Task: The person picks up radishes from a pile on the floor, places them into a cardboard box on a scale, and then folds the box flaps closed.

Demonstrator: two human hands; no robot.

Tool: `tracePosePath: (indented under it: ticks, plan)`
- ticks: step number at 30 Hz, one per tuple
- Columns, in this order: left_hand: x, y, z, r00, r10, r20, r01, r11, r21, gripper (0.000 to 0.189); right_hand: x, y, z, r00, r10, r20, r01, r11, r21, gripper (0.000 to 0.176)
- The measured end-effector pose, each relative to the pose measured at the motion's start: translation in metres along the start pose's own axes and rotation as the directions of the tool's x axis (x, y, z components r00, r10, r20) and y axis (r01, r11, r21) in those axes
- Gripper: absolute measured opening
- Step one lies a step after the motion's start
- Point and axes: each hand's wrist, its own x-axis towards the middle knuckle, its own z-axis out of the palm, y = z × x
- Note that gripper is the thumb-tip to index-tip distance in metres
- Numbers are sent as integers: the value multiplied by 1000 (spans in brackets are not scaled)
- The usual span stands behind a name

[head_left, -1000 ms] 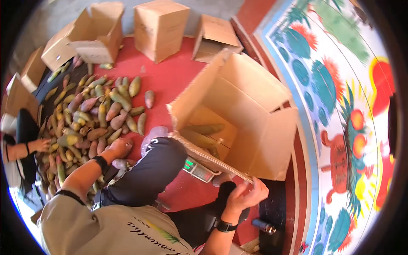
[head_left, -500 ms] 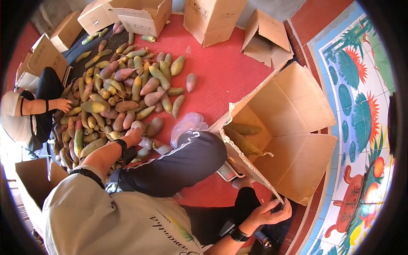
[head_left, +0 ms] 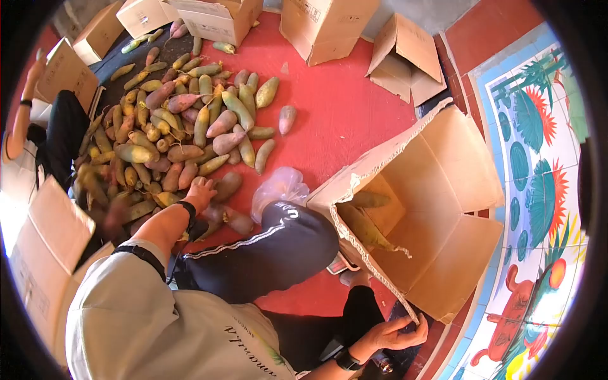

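Note:
My left hand [head_left: 201,192] is on the near edge of a heap of long green and purple radishes [head_left: 183,152], its fingers bent over a radish that it mostly hides. Beside it lie more radishes, one dark purplish radish [head_left: 228,185] close to the fingertips. My right hand [head_left: 400,333] pinches the rim of an open cardboard box [head_left: 443,253] at its near corner. Inside that tilted box rest a few radishes [head_left: 367,229], one with a thin root tail. A crumpled clear plastic bag [head_left: 278,190] lies by my bent knee.
Several cardboard boxes [head_left: 326,28] stand along the back, and another lies on its side [head_left: 408,60]. At the left sits another person, a hand [head_left: 37,66] raised by a carton. An open box [head_left: 50,247] stands near my left. A tiled mural wall [head_left: 525,209] bounds the right.
My left hand has shifted slightly forward over the radishes. My right hand stays on the box rim. The other person's hand has left the heap and risen; the left box has tipped or turned.

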Motion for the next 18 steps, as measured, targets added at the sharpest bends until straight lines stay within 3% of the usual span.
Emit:
tracePosePath:
  ticks: [2, 6, 13, 16, 18]
  plan:
    - [8, 2, -5, 987, 5, 159, -5, 1000, 3, 37, 0, 1, -2, 1000, -4, 23, 4, 1000, -27, 22]
    - [12, 3, 1, 993, 33, 112, -50, 986, 156, 34, 2, -4, -1, 1000, 26, 8, -25, 999, -43, 24]
    - [6, -3, -11, 988, 106, 111, -129, 965, 227, 34, 5, -9, 2, 999, 38, -4, -38, 996, -84, 22]
    - [9, -9, -10, 986, 123, 113, -142, 973, 183, 48, 5, -9, 5, 998, 62, -16, -63, 998, -32, 21]
    - [7, -16, -17, 994, -85, 63, 91, 990, -108, 44, 5, -8, 4, 997, 77, 0, -77, 997, -32, 22]
